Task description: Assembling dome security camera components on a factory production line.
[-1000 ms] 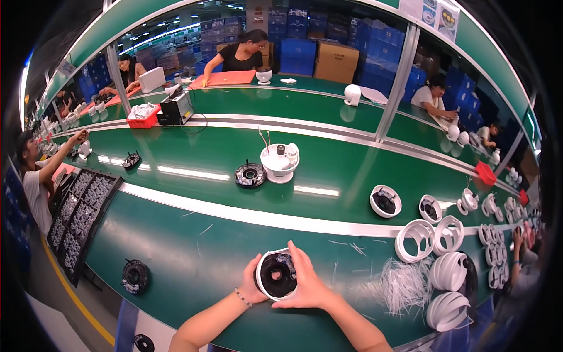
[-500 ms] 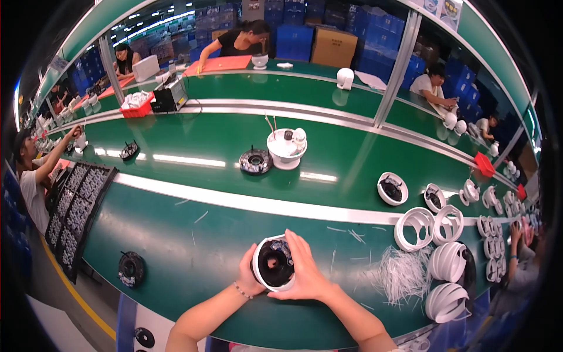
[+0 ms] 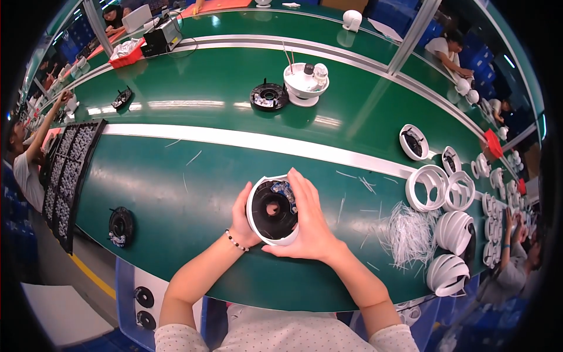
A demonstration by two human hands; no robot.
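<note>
Between both hands, above the near bench, is a round white plastic housing (image 3: 255,220) with its open side facing up. Inside it sits a black ring-shaped part (image 3: 265,220) with a blue circuit board along its upper right and a hole in the middle. My left hand (image 3: 245,220), with a beaded bracelet at the wrist, wraps the housing's left side. My right hand (image 3: 309,220) grips its right side, fingers along the rim and thumb underneath near the bottom. Part of the housing's right wall is hidden by the right hand.
A similar black ring part (image 3: 121,227) lies at the bench's left, beside a black tray (image 3: 69,176) of small parts. To the right are a heap of white strips (image 3: 407,234), white rings (image 3: 427,188) and stacked white shells (image 3: 454,232). Beyond stands a white bowl-shaped housing (image 3: 306,88).
The view has tilted downward, so the bench and its objects appear higher in the picture. Both hands still hold the housing, which shows its inside slightly more fully.
</note>
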